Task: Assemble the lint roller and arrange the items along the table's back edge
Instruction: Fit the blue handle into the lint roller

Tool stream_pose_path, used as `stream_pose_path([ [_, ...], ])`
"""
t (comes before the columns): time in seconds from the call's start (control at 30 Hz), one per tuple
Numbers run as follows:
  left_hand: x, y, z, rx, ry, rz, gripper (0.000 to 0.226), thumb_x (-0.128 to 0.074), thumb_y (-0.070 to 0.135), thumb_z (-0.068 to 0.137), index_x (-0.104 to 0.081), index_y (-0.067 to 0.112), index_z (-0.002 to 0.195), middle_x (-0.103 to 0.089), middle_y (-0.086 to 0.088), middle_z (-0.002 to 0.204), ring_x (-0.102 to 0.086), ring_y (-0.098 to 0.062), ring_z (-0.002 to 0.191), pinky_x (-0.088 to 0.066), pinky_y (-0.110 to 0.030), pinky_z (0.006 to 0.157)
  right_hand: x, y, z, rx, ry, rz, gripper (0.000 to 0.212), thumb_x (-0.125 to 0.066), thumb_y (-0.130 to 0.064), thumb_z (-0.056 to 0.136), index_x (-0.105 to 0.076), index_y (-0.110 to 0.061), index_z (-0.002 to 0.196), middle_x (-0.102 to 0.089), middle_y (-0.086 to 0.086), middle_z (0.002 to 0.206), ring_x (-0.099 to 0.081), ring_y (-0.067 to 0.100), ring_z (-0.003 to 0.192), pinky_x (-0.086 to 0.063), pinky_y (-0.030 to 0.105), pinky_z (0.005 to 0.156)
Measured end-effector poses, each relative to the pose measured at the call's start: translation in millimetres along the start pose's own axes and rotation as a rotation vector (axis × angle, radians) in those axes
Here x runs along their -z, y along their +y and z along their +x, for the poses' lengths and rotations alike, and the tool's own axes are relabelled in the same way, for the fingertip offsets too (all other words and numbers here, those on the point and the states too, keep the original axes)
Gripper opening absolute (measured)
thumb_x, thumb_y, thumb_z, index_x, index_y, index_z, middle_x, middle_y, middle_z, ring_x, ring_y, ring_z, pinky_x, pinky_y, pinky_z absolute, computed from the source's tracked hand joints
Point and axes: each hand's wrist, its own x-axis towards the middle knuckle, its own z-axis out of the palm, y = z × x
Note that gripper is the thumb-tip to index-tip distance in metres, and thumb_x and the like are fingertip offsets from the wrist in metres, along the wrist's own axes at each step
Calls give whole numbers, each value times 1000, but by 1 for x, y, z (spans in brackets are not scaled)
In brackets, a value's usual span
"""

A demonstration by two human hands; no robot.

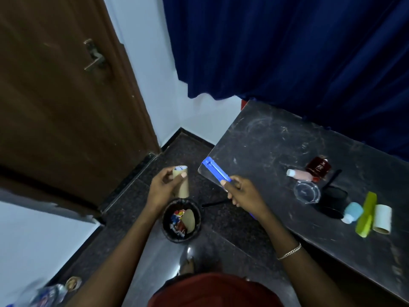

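Observation:
My left hand (162,188) holds a brown cardboard tube (182,182) upright over a small black bin (182,220) on the floor. The blue lint roller handle (215,170) is gripped in my right hand (242,192), its bare end pointing up and left past the table's left corner. Farther right on the dark table (276,138) lie a whitish lint roll (382,219), a green comb (366,214), a pale blue bottle (352,212), a clear round lid (307,191), a pink tube (299,174) and a dark red bottle (318,168).
The bin holds wrappers and a piece of cardboard. A black hand mirror (332,196) lies under the clear lid. A blue curtain (298,52) hangs behind the table. A brown door (55,96) stands at left. Bottles (48,293) sit on the floor at bottom left.

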Motion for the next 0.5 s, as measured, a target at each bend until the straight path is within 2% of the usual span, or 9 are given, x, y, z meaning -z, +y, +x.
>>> stream_pose_path([
  [0.13, 38, -29, 6, 98, 46, -62, 14, -82, 25, 86, -77, 29, 99, -76, 9, 85, -68, -11, 83, -58, -26, 69, -58, 4, 16, -90, -22, 76, 22, -64, -43, 91, -67, -21, 93, -62, -2, 58, -50, 9, 41, -39, 21, 40],
  [0.27, 64, -66, 13, 211, 91, -87, 22, -84, 27, 85, -75, 26, 105, -74, 3, 90, -70, -19, 89, -61, -47, 79, -107, 14, 36, -162, -43, 109, 23, -63, -36, 94, -64, -13, 92, -60, 3, 59, -49, 11, 40, -38, 23, 39],
  [0.43, 76, -126, 29, 313, 122, -121, 28, -84, 20, 84, -73, 18, 109, -75, 6, 81, -71, -19, 83, -62, -36, 64, -158, 48, 72, -237, -43, 73, 20, -64, -34, 94, -61, -20, 80, -59, 2, 57, -48, 10, 37, -37, 19, 36],
  [0.5, 76, -153, 40, 348, 127, -116, 31, -85, 20, 83, -73, 16, 112, -76, 6, 81, -72, -18, 80, -61, -38, 67, -176, 69, 89, -263, -48, 50, 23, -64, -35, 93, -59, -20, 76, -60, 3, 58, -49, 11, 38, -38, 21, 38],
])
